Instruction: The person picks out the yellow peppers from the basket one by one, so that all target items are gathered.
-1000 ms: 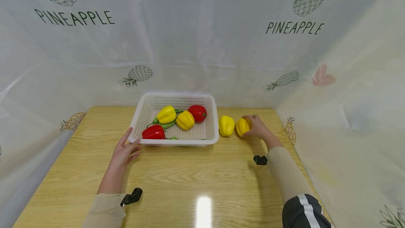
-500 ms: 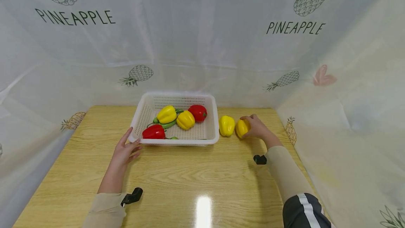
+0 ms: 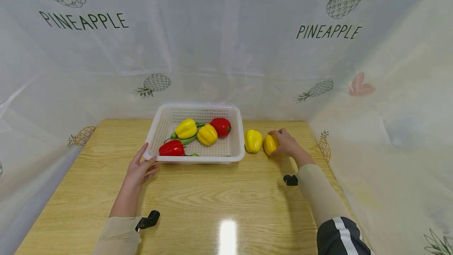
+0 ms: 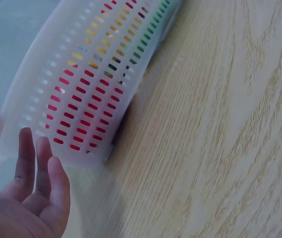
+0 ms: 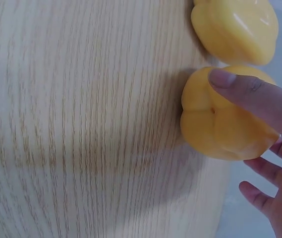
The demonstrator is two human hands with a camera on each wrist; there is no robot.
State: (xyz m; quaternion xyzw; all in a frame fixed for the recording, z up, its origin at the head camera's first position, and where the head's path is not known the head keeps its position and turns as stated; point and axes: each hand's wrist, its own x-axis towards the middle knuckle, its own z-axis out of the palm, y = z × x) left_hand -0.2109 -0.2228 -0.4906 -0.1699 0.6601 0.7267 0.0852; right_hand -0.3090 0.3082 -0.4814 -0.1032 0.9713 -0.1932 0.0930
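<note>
In the head view my right hand (image 3: 286, 143) holds a yellow bell pepper (image 3: 269, 145) at the table's back right. Up close in the right wrist view, the thumb (image 5: 252, 94) lies across that pepper (image 5: 220, 119), and its other fingers reach around the far side, partly hidden. A second yellow bell pepper (image 3: 253, 141) sits just left of it, beside the white basket (image 3: 198, 159). My left hand (image 3: 137, 168) touches the basket's near left corner, fingers spread. Seen from the left wrist, several fingers (image 4: 57, 183) hang loosely curled beside the perforated wall (image 4: 81, 99).
Inside the basket are yellow bell peppers (image 3: 186, 128), red bell peppers (image 3: 171, 148) and green chili peppers (image 3: 188, 139). The wooden table (image 3: 212, 196) meets a pineapple-print curtain (image 3: 198, 50) at the back and sides.
My right hand has shifted very slightly left along the yellow bell pepper it holds. The left hand, the basket and its contents look the same.
</note>
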